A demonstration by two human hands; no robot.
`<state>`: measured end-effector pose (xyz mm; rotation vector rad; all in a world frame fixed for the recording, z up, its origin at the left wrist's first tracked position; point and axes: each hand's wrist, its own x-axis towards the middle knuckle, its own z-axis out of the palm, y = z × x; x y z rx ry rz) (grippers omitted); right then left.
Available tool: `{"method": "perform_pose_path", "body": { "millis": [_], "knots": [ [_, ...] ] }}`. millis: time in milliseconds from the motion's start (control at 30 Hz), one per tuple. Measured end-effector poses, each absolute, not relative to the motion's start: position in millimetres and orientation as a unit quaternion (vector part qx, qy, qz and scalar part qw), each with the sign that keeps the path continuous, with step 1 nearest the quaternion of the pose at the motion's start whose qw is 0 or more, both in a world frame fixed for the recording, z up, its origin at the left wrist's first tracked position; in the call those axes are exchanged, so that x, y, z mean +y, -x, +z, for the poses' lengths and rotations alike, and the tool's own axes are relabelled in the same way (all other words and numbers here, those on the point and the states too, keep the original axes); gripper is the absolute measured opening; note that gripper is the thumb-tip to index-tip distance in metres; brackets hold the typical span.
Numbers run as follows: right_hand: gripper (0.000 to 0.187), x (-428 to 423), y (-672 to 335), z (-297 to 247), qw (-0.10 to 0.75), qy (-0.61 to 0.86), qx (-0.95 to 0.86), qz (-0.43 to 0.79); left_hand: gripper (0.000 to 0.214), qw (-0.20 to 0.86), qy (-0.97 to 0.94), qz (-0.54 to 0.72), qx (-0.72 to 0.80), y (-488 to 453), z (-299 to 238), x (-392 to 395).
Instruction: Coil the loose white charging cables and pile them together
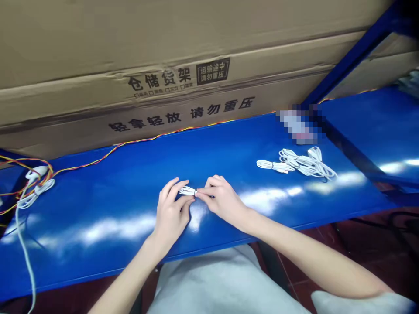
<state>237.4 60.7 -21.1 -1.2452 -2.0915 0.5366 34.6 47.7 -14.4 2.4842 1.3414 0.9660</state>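
Note:
A small coiled white cable point(187, 190) is held between my two hands, just above the blue shelf top point(209, 152). My left hand point(172, 209) has its fingers curled round the looped end, with the thumb near the middle of the bundle. Pinched at the bundle's right side, where a dark tie shows, are the thumb and forefinger of my right hand point(222, 198). Several more bundled white cables point(304, 163) lie in a group to the right, bound with dark ties.
Large cardboard boxes point(163, 100) line the back edge. Red and yellow twisted wires point(147, 138) run along them to a tangle at left, beside a white cord point(24, 244). A blurred-out object point(299, 126) lies back right near the blue post point(353, 52).

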Motion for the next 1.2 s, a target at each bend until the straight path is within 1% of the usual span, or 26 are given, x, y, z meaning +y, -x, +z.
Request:
{"method": "perform_pose_path", "body": {
  "millis": [133, 200, 267, 300, 400, 533, 600, 733, 767, 800, 867, 900, 1000, 1067, 1133, 1200],
  "knots": [
    [0.021, 62.4, -238.6, -20.9, 0.315, 0.462, -0.803, 0.206, 0.011, 0.16, -0.832, 0.317, 0.426, -23.2, 4.7, 55.6],
    [0.022, 63.4, -239.2, -20.9, 0.32, 0.45, -0.808, 0.207, 0.018, 0.187, -0.824, 0.301, 0.443, -19.5, 13.1, 65.3],
    [0.024, 64.2, -240.2, -21.2, 0.321, 0.443, -0.812, 0.203, 0.028, 0.2, -0.843, 0.245, 0.435, -17.3, 16.8, 78.2],
    [0.025, 64.6, -240.8, -21.7, 0.319, 0.442, -0.814, 0.2, 0.03, 0.203, -0.857, 0.216, 0.421, -16.7, 17.0, 84.9],
    [0.023, 65.3, -241.8, -23.6, 0.316, 0.445, -0.814, 0.199, 0.022, 0.193, -0.889, 0.174, 0.376, -17.1, 14.1, 98.9],
    [0.017, 66.2, -237.7, -24.4, 0.32, 0.467, -0.797, 0.212, 0.01, 0.139, -0.899, 0.189, 0.37, -22.2, 11.1, 95.9],
    [0.015, 68.1, -234.1, -22.2, 0.316, 0.487, -0.782, 0.225, 0.01, 0.12, -0.9, 0.202, 0.368, -24.8, 10.8, 89.9],
    [0.007, 73.2, -234.2, -13.1, 0.292, 0.519, -0.763, 0.251, 0.012, 0.117, -0.891, 0.212, 0.383, -27.6, 10.6, 86.0],
    [0.01, 73.6, -237.2, -10.7, 0.294, 0.514, -0.765, 0.251, 0.013, 0.118, -0.89, 0.207, 0.388, -27.8, 10.7, 87.3],
    [0.018, 73.5, -241.2, -8.4, 0.298, 0.501, -0.774, 0.248, 0.013, 0.117, -0.89, 0.201, 0.391, -27.8, 10.8, 89.2],
    [0.03, 72.0, -251.1, -5.2, 0.299, 0.453, -0.81, 0.222, 0.013, 0.115, -0.893, 0.185, 0.393, -27.2, 11.3, 93.7],
    [0.03, 71.0, -256.1, -4.4, 0.291, 0.424, -0.835, 0.195, 0.012, 0.115, -0.895, 0.18, 0.393, -26.7, 11.6, 95.8],
    [0.022, 70.1, -265.5, -4.6, 0.243, 0.356, -0.898, 0.088, 0.013, 0.12, -0.897, 0.178, 0.387, -25.4, 13.1, 101.2],
    [0.023, 72.0, -265.9, -6.0, 0.217, 0.337, -0.915, 0.031, 0.015, 0.121, -0.902, 0.177, 0.376, -25.4, 15.0, 104.3],
    [0.025, 75.6, -263.8, -7.1, 0.206, 0.331, -0.921, 0.004, 0.018, 0.118, -0.913, 0.165, 0.354, -26.4, 17.6, 107.6],
    [0.025, 79.4, -261.5, -7.6, 0.207, 0.325, -0.923, 0.001, 0.022, 0.111, -0.927, 0.153, 0.324, -28.1, 20.4, 110.7]
  ]
}}
